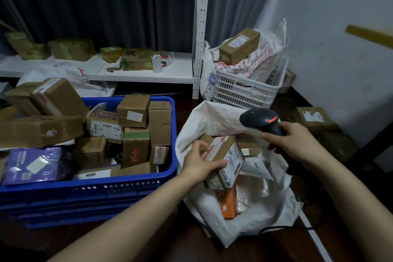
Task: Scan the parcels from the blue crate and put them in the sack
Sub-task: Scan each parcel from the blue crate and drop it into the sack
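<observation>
Task in progress: your left hand (200,162) holds a small cardboard box (223,155) over the open mouth of the white sack (212,117), its grip curled round the box's near end. Your right hand (297,144) keeps a closed grip on the handle of the black scanner (262,122), just above the box. Whether this box is scanned cannot be told. Several parcels, an orange one (228,203) among them, lie in the sack. The blue crate (106,189) alongside holds many more, so much of the work appears to remain
</observation>
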